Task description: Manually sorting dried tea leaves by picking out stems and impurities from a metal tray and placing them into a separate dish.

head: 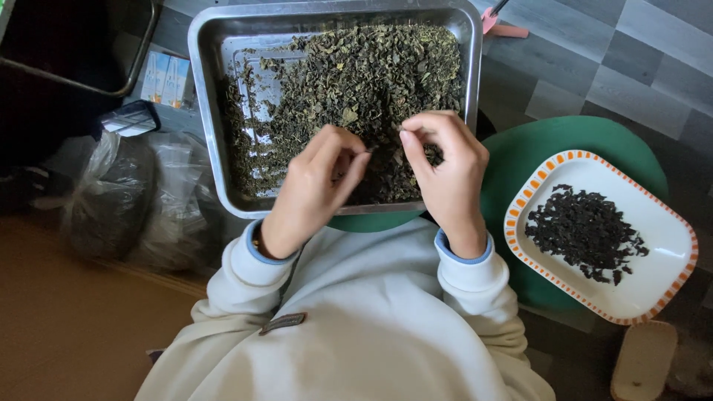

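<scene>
A steel tray (215,30) holds a loose heap of dried green-brown tea leaves (356,74). Both hands hover over its near edge. My left hand (319,186) has its fingers curled and pinched together over the leaves. My right hand (445,167) is curled too, with a few dark leaves held between thumb and fingers. The fingertips of the two hands almost meet. To the right, a white plate with an orange rim (661,282) carries a pile of darker leaves (583,230).
The plate rests on a round green stool (520,148). Clear plastic bags (126,200) lie on the floor at the left, beside a dark bin (67,44). A wooden block (642,360) sits at the lower right. Grey floor tiles (631,52) lie beyond.
</scene>
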